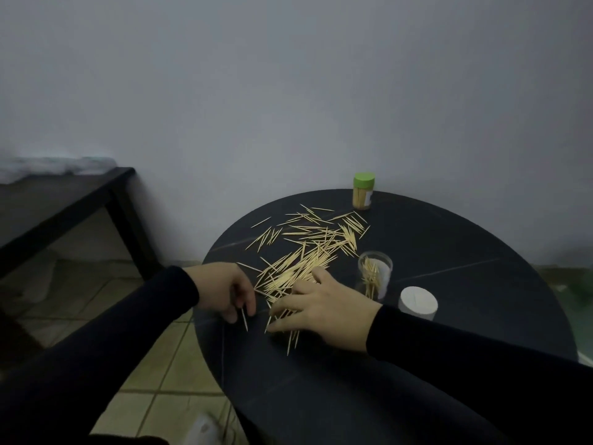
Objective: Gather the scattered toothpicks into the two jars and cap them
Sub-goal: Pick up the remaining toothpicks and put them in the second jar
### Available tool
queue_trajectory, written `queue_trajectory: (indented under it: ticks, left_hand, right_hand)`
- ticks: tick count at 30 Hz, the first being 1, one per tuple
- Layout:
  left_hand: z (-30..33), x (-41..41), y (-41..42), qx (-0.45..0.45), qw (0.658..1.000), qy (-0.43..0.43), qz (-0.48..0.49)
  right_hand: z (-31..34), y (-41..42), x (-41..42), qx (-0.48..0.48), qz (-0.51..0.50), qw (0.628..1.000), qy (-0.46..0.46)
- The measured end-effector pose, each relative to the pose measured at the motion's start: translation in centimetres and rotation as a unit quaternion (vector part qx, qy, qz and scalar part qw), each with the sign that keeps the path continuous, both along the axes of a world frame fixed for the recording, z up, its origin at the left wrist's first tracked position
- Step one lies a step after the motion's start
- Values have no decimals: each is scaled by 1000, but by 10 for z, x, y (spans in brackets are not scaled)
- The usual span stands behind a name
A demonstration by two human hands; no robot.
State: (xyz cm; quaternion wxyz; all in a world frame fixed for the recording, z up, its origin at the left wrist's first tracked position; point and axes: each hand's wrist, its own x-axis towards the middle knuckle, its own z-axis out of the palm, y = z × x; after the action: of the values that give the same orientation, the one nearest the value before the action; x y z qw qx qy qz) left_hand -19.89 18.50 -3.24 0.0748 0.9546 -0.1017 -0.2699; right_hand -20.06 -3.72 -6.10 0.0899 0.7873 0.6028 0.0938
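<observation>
1. Right hand [324, 308] is lying flat, fingers spread, pressing on the near end of the toothpicks [308, 252] pile.
2. Left hand [224, 290] is sitting at the table's [449, 239] left edge, fingers curled down, pinching one toothpick [244, 318].
3. White cap [417, 302] is sitting near the right edge, just beside the open jar [374, 274], which is standing upright and partly filled.
4. Toothpicks are spreading from the hands toward the far edge.
5. Green-capped jar [363, 191] is standing at the far edge, full.
</observation>
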Motion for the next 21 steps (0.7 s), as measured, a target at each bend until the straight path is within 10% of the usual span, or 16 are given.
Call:
queue_trajectory:
  ticks: [10, 21]
  left_hand:
    - [-12, 3, 0, -87, 993, -75, -7]
    - [-30, 29, -17, -124, 974, -187, 24]
  right_hand:
    - [-13, -7, 13, 73, 26, 996, -48]
    - [0, -15, 26, -16, -178, 981, -75]
